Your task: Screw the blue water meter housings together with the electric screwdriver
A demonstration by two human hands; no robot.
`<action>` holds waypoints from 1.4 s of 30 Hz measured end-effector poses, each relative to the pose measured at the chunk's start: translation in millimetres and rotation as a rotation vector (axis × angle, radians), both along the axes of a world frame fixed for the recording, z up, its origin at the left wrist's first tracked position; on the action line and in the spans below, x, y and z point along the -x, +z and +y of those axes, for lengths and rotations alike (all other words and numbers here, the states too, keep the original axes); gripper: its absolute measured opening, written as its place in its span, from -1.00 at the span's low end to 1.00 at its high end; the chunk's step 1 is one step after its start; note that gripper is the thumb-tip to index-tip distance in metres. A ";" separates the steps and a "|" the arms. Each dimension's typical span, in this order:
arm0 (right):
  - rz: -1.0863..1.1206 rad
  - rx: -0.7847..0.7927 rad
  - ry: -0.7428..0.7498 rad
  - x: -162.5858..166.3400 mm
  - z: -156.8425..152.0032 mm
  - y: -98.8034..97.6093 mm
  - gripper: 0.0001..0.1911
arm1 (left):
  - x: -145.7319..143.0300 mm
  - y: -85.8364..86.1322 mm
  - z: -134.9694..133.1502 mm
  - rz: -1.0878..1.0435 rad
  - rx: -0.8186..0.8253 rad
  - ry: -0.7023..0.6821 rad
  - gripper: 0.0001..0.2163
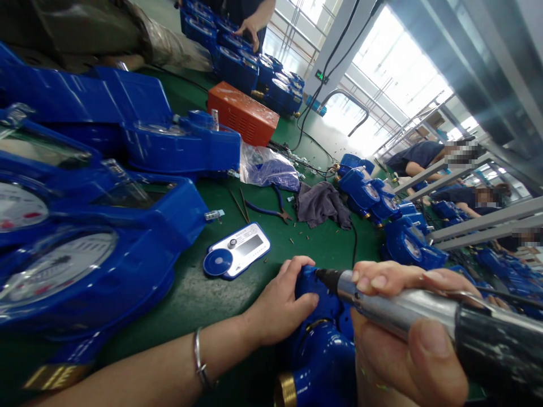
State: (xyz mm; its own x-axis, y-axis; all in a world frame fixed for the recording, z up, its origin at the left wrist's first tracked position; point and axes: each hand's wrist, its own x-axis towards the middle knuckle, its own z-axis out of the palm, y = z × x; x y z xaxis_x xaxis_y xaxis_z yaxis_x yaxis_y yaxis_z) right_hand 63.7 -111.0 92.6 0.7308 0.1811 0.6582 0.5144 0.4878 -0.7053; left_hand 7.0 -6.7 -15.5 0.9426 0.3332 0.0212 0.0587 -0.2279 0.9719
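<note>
My left hand (282, 302) grips the upper part of a blue water meter (328, 359), fingers and thumb curled round its edge. A brass threaded end shows at the meter's lower left. In my right hand (392, 350) is an electric screwdriver (407, 311), with a silver front and black rear body. Its dark tip points left and meets the top of the meter beside my left fingers; the screw, if any, is hidden. Left of the meter lies a white and blue faceplate (248, 246) with a small display window and a round blue lid.
Large blue meters (139, 249) fill the left side. Beyond the faceplate are cutting pliers (265, 210), a grey rag (322, 204), a plastic bag (267, 167) and an orange box (241, 113). More meters (365, 189) stand at right; co-workers sit behind. Another person's hand (250, 31) is at the top.
</note>
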 end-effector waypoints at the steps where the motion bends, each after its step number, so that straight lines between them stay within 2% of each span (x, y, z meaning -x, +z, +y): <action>1: 0.000 0.002 0.000 -0.2 0.1 0.2 -0.67 | 0.2 0.5 -0.1 -0.001 0.001 0.001 -0.55; 19: -0.050 -0.033 -0.016 -2.2 3.9 0.5 -0.71 | 1.0 1.0 0.2 -0.009 0.013 -0.010 -0.57; 25: -0.085 -0.051 0.028 -7.2 0.4 -2.5 -0.64 | 0.0 0.5 0.5 -0.003 0.018 -0.013 -0.57; 30: -0.155 -0.058 0.142 -14.6 -13.3 -4.9 -0.61 | 0.6 1.4 1.4 0.013 0.010 -0.016 -0.57; 34: -0.167 0.004 0.217 -11.2 -13.7 -0.7 -0.62 | -0.2 1.2 1.4 0.003 0.004 -0.020 -0.56; 42: -0.205 0.018 0.200 -15.4 -8.4 -5.2 -0.61 | -0.4 -1.3 1.8 -0.007 0.005 -0.020 -0.55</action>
State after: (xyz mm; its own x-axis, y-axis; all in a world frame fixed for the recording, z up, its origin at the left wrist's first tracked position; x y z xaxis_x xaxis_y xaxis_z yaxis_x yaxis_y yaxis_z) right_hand 79.2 -119.4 87.5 0.5315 0.3209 0.7839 0.5420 0.5824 -0.6059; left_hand 7.4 -4.9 -16.8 0.9490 0.3143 0.0264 0.0471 -0.2240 0.9735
